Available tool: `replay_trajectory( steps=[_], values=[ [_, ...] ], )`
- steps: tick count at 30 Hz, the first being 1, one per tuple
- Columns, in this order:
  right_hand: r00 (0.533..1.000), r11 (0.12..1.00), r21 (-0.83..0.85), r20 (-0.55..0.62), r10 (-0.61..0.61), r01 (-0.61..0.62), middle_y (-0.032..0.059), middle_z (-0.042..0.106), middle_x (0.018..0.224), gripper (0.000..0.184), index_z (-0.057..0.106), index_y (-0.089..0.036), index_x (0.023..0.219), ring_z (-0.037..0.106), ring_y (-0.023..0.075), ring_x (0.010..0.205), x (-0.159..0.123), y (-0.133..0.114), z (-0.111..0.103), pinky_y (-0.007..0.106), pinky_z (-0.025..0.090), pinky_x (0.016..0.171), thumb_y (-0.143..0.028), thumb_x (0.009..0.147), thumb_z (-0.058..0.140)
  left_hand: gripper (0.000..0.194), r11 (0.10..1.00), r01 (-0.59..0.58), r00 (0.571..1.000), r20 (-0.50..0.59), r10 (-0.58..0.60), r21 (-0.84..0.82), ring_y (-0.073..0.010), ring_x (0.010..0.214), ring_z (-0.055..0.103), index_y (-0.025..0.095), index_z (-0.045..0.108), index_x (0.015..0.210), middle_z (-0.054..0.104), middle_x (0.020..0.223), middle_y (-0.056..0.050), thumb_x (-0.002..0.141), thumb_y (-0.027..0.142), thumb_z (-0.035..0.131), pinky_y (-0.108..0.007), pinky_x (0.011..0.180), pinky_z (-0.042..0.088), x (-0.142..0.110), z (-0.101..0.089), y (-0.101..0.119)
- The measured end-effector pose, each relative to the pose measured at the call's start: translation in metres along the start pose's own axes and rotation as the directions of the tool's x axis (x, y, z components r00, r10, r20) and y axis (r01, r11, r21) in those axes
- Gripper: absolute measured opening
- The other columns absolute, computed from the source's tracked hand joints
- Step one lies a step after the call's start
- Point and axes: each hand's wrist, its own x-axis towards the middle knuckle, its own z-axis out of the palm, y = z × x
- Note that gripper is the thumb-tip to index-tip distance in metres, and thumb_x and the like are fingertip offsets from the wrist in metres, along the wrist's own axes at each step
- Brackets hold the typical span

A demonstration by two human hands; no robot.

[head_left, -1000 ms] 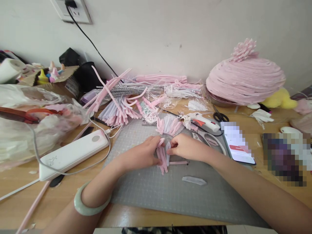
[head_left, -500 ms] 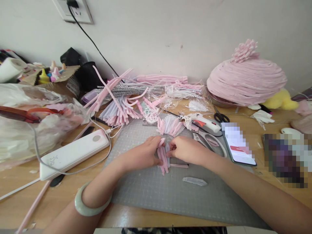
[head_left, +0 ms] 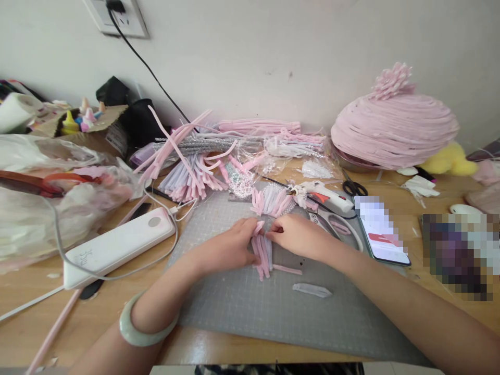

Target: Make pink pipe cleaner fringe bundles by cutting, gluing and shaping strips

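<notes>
A small bunch of pink and lilac pipe cleaner pieces [head_left: 263, 256] lies under my hands on the grey cutting mat [head_left: 242, 307]. My left hand [head_left: 236, 244] is closed on its left side, fingers and thumb around the pink pieces near the top. From the right, my right hand [head_left: 297, 237] pinches at the upper edge of the lilac piece; its fingertips are partly hidden. To the right of the bunch is a short pink strip [head_left: 287, 270]. A folded lilac pipe cleaner piece [head_left: 311, 290] rests nearer the mat's front edge.
Behind my hands sit more pink and lilac pieces [head_left: 269, 202], beads and a white glue gun [head_left: 332, 199]. Scissors [head_left: 353, 187] and a phone [head_left: 380, 234] are to the right. A white power bank [head_left: 119, 247] with cables lies left. A pink wrapped dome [head_left: 394, 130] stands back right.
My right hand has moved slightly up along the bunch, and its fingers have drawn closer together. The lilac piece sits closer against the pink ones. My left hand stays in place.
</notes>
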Motion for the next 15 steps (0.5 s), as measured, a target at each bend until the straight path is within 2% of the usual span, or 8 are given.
replay_trajectory(
  steps=[8, 12, 15],
  values=[
    [0.999, 0.998, -0.034, 0.015, -0.047, 0.047, 0.0007, 0.059, 0.058, 0.028, 0.06, -0.017, 0.063, 0.045, 0.0096, 0.049, 0.0, 0.003, 0.007, 0.023, 0.021, 0.046, -0.035, 0.081, 0.047, 0.027, 1.0, -0.022, 1.0, -0.001, 0.022, 0.006, -0.0216, 0.094, 0.046, 0.021, 0.043, 0.087, 0.047, 0.096, -0.003, 0.066, 0.025, 0.059, -0.034, 0.081, 0.038, 0.001, 0.001, -0.002],
    [1.0, 0.999, -0.031, -0.017, -0.026, 0.025, 0.0011, 0.062, 0.064, 0.028, 0.061, -0.018, 0.067, 0.049, 0.0116, 0.053, -0.002, 0.002, 0.007, 0.024, 0.023, 0.046, -0.04, 0.08, 0.048, 0.029, 1.0, -0.022, 1.0, 0.004, 0.022, -0.012, -0.0224, 0.096, 0.046, 0.022, 0.044, 0.089, 0.048, 0.098, -0.004, 0.066, 0.025, 0.059, -0.035, 0.083, 0.038, 0.0, 0.0, -0.001],
    [0.996, 1.0, -0.022, -0.086, 0.011, -0.013, 0.0004, 0.063, 0.07, 0.025, 0.062, -0.02, 0.074, 0.053, 0.0126, 0.058, -0.012, 0.001, 0.002, 0.023, 0.025, 0.047, -0.041, 0.079, 0.05, 0.029, 1.0, -0.001, 1.0, 0.012, 0.001, -0.028, -0.0224, 0.095, 0.047, 0.022, 0.045, 0.091, 0.049, 0.099, -0.004, 0.066, 0.026, 0.059, -0.035, 0.083, 0.039, -0.001, -0.002, 0.002]
  ],
)
